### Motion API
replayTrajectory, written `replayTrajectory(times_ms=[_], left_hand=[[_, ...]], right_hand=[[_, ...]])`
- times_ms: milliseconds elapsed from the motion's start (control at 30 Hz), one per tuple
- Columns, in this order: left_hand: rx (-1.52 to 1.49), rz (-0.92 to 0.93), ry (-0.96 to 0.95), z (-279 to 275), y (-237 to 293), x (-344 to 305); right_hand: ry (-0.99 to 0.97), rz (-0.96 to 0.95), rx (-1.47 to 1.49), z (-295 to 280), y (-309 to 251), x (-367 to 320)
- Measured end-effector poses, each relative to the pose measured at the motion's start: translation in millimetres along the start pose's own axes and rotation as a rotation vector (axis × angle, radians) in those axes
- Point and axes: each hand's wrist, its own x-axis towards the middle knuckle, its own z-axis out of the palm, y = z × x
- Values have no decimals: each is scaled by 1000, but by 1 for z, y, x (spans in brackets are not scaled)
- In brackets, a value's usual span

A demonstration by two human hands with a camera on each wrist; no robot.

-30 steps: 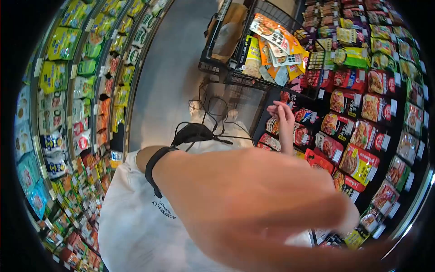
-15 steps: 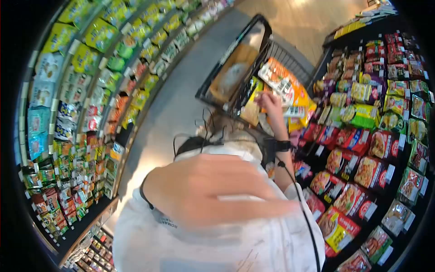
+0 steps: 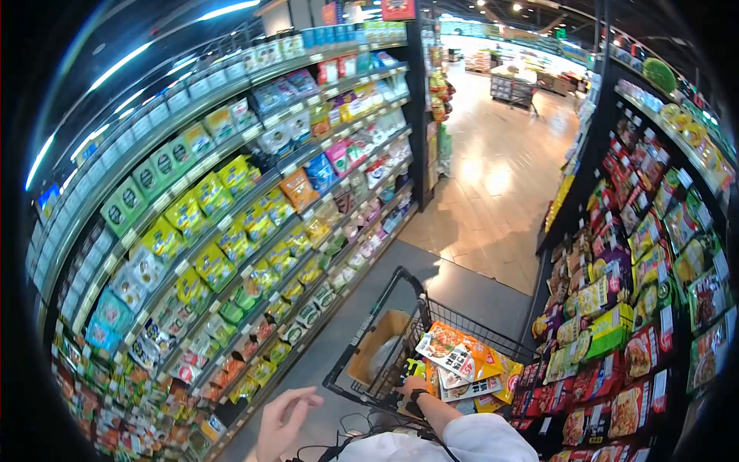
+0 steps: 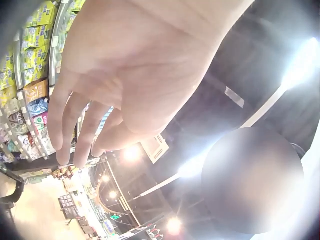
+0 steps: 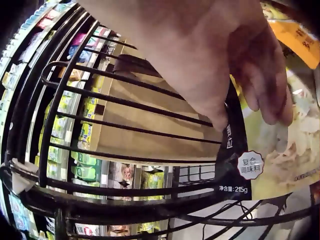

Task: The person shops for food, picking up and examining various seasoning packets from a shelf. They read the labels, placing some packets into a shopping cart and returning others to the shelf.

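My right hand (image 3: 416,386) reaches into the shopping cart (image 3: 363,325), at the wire wall. In the right wrist view its thumb lies at the black edge of a yellow seasoning packet (image 5: 302,145) and its fingers bend over the front, pinching it. The packet is marked 215g. Beside that hand, orange and white packets (image 3: 450,346) lie piled in the basket. My left hand (image 3: 283,420) is raised left of the cart, holding nothing. Its fingers (image 4: 72,125) extend loosely in the left wrist view.
A brown paper bag (image 3: 365,369) sits in the cart's front section. Tall shelves of snack bags (image 3: 215,196) line the left. Sloped racks of food packets (image 3: 639,323) stand close on the right. Ahead, a wooden floor (image 3: 489,185) stretches towards more displays. Dark cables hang at my waist.
The head view has tilted up to the aisle. My left hand has dropped from across my chest to the lower left. My right hand has moved onto the yellow packet in the cart.
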Motion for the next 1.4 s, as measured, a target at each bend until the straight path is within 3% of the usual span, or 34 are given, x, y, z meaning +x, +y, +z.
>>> replayTrajectory(times_ms=[167, 267, 300, 333, 400, 467, 500, 567, 600, 667, 700, 767, 800, 867, 933, 1000, 1100, 1133, 1167, 1200, 1233, 1267, 1333, 1400], left_hand=[[31, -14, -64, 9, 11, 14], [13, 10, -209, 2, 2, 29], [4, 32, -268, -1, -4, 40], [-22, 37, -323, -1, -10, 50], [-75, 43, -439, 0, -20, 72], [-80, 63, -572, 1, -24, 90], [-78, 61, -646, 1, -26, 99], [-76, 71, -790, -2, -31, 113], [-76, 84, -862, -4, -35, 119], [-117, 74, -996, -9, -49, 129], [-153, 35, -1054, -9, -59, 134], [-138, 23, -1174, -17, -73, 136], [-108, 48, -1224, -14, -78, 136], [-109, 10, -1317, -14, -97, 127], [-140, 12, -1440, -18, -101, 116], [-117, 80, -1497, -21, -98, 95], [0, 258, -1636, -18, -85, 58], [14, 320, -1665, -19, -83, 44], [-17, 302, -1723, -16, -94, 30], [-176, 293, -1752, -14, -98, 9], [-130, 362, -1715, -17, -98, -9], [-78, 427, -1671, -20, -100, -23], [-260, 250, -1652, -14, -110, -48], [-240, -209, -1587, -22, -99, -77]], right_hand=[[49, 18, 104, 26, 11, 12], [-24, 8, 469, 20, 38, 2], [-88, 44, 704, -7, 37, -35], [21, -66, 674, 13, 54, -22], [184, -250, 777, -8, 56, -58], [249, -177, 800, -32, 43, -102], [434, -375, 963, -47, 26, -131], [352, -151, 803, -51, 26, -147], [343, 21, 874, -52, 19, -162], [924, -96, 1055, -41, -3, -193], [888, -117, 1367, -51, -20, -224], [1113, -29, 1424, -45, -45, -270], [1111, -74, 1743, -55, -69, -302], [1253, -106, 1824, -30, -77, -327], [1357, -118, 1931, -39, -122, -373], [1459, -116, 1839, -34, -151, -402], [1521, 55, 1518, -20, -190, -442], [1414, 118, 1402, -10, -197, -454], [1468, 147, 1330, -14, -217, -460], [1507, 140, 1234, -19, -238, -466], [1418, 146, 1128, -24, -254, -482], [1514, -39, 1055, -20, -261, -482], [1568, 106, 791, -6, -275, -502], [1552, 200, 730, 15, -280, -530]])
